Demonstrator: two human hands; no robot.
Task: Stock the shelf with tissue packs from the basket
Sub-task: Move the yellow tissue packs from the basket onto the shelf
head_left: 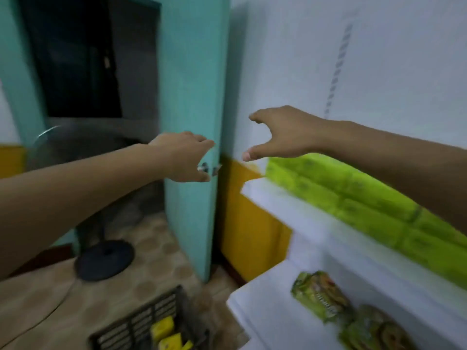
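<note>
1. The left hand (pixel 184 157) reaches forward in the air in front of the edge of a teal door (pixel 192 97). Its fingers are straight and it holds nothing.
2. The right hand (pixel 283 133) is stretched out in front of the white wall, above the left end of the shelf (pixel 265 195). Its fingers are loosely curved, the thumb is spread below them, and it is empty too.
3. The two hands are near each other but apart, and neither touches anything.
4. A row of green packs (pixel 353 195) lies stacked on the top board of the white shelf, against the wall and under the right forearm. The picture is blurred, so their print cannot be read.
5. On the lower board lie some green snack bags (pixel 321 296), close to its front edge.
6. The dark slatted basket (pixel 141 322) stands on the tiled floor (pixel 156 248), at the bottom of the view, left of the shelf and well below both hands.
7. A few yellow packs (pixel 164 327) lie inside the basket.
8. A fan's round dark base (pixel 104 260) sits on the floor beyond the basket, beside the door.
</note>
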